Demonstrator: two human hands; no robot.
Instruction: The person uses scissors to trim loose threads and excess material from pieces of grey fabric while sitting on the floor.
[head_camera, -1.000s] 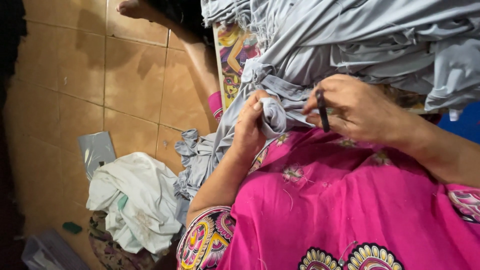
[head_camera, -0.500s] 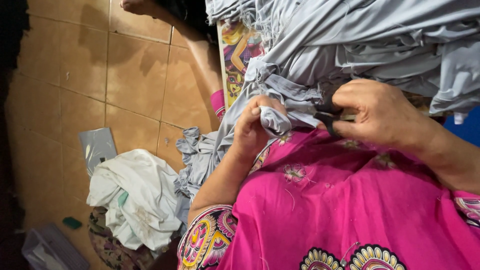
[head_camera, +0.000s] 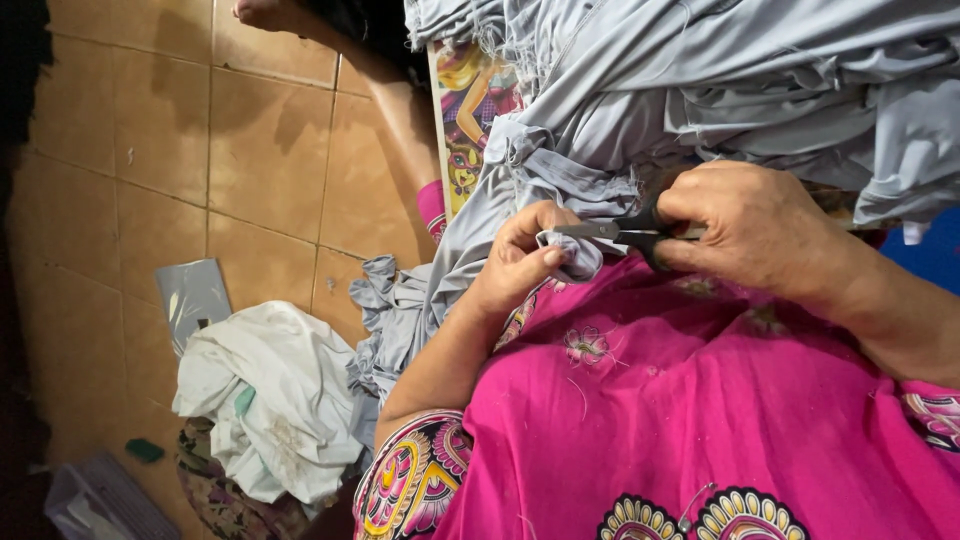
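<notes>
- The right hand (head_camera: 760, 225) is curled shut around the black handles of the scissors (head_camera: 615, 232).
- The thin metal blades point at the left hand, with their tips right at the cloth it holds.
- The left hand (head_camera: 520, 262) pinches a small fold of grey cloth (head_camera: 575, 262) between thumb and fingers.
- That fold sits just above the pink lap (head_camera: 700, 420), between the two hands.
- The cloth runs on from the fold. Part goes up into a big grey pile (head_camera: 740, 70), and part hangs down to the floor (head_camera: 130, 150).
- The cloth looks soft, thin and light. It bends and bunches easily, so I think it would flop if held loosely.
- A tight pinch close to the blades looks like the best place to hold it, since that keeps the bit flat and still.
- The cut edges look frayed, with loose threads, so a hard pull might make them worse.
- The scissors look hard and sharp, so they are best held by the handles, with the tips kept off the fingers.
- A bright picture board (head_camera: 470, 110) lies under the pile.
- On the brown tile floor lies a white cloth heap (head_camera: 270, 400), with a grey flat bag (head_camera: 192, 297) beside it.
- Someone's bare leg (head_camera: 400, 110) stretches across the floor near the board.
</notes>
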